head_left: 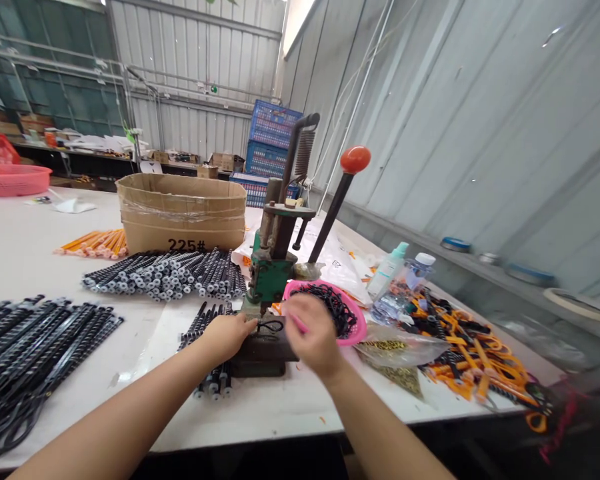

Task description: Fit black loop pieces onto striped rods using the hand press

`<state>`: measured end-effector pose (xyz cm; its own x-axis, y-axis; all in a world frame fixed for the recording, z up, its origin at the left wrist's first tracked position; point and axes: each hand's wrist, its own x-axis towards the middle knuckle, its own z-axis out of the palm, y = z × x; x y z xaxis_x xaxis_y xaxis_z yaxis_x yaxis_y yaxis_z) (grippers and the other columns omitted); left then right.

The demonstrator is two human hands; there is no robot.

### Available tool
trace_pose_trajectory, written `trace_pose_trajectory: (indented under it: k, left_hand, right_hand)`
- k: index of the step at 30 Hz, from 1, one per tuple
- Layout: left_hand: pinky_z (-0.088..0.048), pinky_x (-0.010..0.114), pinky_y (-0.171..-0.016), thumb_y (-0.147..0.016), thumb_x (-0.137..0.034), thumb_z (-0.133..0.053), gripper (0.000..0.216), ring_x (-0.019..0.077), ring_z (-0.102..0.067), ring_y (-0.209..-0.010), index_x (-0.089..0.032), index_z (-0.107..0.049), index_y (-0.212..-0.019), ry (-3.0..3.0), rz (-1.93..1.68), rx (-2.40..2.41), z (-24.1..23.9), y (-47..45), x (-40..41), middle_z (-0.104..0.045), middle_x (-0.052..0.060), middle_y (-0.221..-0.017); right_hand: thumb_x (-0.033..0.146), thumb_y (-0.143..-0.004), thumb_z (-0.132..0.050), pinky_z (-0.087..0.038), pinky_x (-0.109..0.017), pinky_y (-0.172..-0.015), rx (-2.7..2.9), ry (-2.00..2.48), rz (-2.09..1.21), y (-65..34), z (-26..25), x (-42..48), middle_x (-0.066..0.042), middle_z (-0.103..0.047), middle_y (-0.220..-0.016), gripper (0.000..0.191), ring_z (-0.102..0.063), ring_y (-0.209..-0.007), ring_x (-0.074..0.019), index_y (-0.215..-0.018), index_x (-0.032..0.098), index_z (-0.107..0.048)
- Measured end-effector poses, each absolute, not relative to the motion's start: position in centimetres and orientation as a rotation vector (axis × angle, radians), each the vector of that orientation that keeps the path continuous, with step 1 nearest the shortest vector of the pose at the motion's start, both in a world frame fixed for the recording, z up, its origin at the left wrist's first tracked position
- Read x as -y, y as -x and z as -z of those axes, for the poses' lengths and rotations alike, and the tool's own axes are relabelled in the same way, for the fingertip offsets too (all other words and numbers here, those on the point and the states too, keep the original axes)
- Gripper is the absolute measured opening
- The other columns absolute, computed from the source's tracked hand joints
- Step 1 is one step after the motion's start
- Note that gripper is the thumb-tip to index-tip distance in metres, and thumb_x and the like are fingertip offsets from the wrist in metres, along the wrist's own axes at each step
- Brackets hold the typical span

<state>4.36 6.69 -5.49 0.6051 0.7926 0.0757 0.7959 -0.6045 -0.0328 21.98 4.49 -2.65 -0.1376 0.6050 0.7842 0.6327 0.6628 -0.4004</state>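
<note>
A green hand press (273, 280) with a long lever topped by an orange-red knob (355, 160) stands on the table. My left hand (233, 335) is closed at its base, fingertips pinching a black cord whose loop (271, 326) lies under the press head. My right hand (314, 333), smeared by motion, is just right of the base with its fingers curled. Pink shows between those fingers, and I cannot tell whether it is held or is the rim behind. Beside that hand stands a pink basket (361, 328) of black cord loops.
Black spiral-striped rods lie in bundles at left (45, 347) and before a cardboard box (180, 213). Orange rods (95, 243) lie beside the box. At right are bottles (387, 270), bags of small brass-coloured parts (395, 377) and an orange-and-black pile (480, 360).
</note>
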Motion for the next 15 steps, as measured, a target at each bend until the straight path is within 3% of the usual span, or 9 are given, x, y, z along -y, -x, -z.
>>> trace_pose_trajectory:
  k: [2,3,6,8,12,15]
  left_hand:
    - [-0.042,0.031,-0.057,-0.075,-0.014,-0.036,0.037,0.0204,-0.058,-0.064,-0.022,-0.047,-0.109,2.752,0.042,1.334,5.3,-4.4,-6.7,-0.058,0.009,-0.083]
    - [-0.041,0.031,-0.057,-0.075,-0.014,-0.035,0.037,0.0206,-0.058,-0.064,-0.022,-0.046,-0.109,2.751,0.025,1.323,5.2,-4.4,-6.7,-0.058,0.010,-0.084]
    - [-0.041,0.032,-0.056,-0.075,-0.012,-0.034,0.039,0.0216,-0.057,-0.064,-0.022,-0.045,-0.111,2.746,-0.006,1.301,5.1,-4.4,-7.0,-0.057,0.011,-0.083]
    - [-0.040,0.032,-0.054,-0.074,-0.012,-0.034,0.039,0.0219,-0.057,-0.062,-0.022,-0.046,-0.110,2.748,-0.011,1.283,5.2,-4.4,-7.1,-0.058,0.011,-0.082]
    - [-0.040,0.030,-0.053,-0.073,-0.012,-0.036,0.039,0.0204,-0.057,-0.060,-0.023,-0.048,-0.108,2.756,0.008,1.239,5.2,-4.2,-7.4,-0.058,0.010,-0.081]
    - [-0.040,0.028,-0.054,-0.073,-0.013,-0.036,0.039,0.0194,-0.057,-0.061,-0.023,-0.047,-0.109,2.763,0.016,1.221,5.3,-4.1,-7.6,-0.059,0.009,-0.080]
  right_hand:
    - [0.024,-0.073,-0.043,-0.038,-0.036,-0.082,1.432,0.906,0.068,-23.5,-3.0,-5.2,-0.006,-0.051,-0.108,0.029,-0.045,-0.101,-0.0186,-0.098,0.016,-0.053]
    - [0.029,-0.077,-0.032,-0.039,-0.034,-0.078,1.369,0.888,0.001,-24.4,-6.0,-5.9,-0.006,-0.045,-0.116,0.033,-0.043,-0.105,-0.0189,-0.098,0.014,-0.054]
    - [0.033,-0.076,0.005,-0.037,-0.030,-0.062,1.495,0.960,-0.377,-27.4,-13.7,-7.7,-0.004,-0.043,-0.117,0.071,-0.046,-0.097,-0.0192,-0.076,0.003,-0.059]
    - [0.031,-0.072,0.011,-0.034,-0.031,-0.056,1.530,1.005,-0.567,-28.8,-16.3,-7.2,-0.004,-0.047,-0.110,0.076,-0.048,-0.091,-0.0169,-0.063,-0.002,-0.057]
    - [0.033,-0.075,-0.006,-0.033,-0.031,-0.055,1.591,1.177,-0.579,-29.7,-16.5,-2.6,0.000,-0.062,-0.080,0.062,-0.055,-0.070,-0.0053,-0.053,-0.001,-0.054]
    - [0.044,-0.063,-0.043,-0.036,-0.028,-0.055,2.071,1.389,-0.688,-28.6,-15.9,0.9,0.005,-0.060,-0.052,0.040,-0.054,-0.054,-0.0038,-0.049,0.010,-0.058]
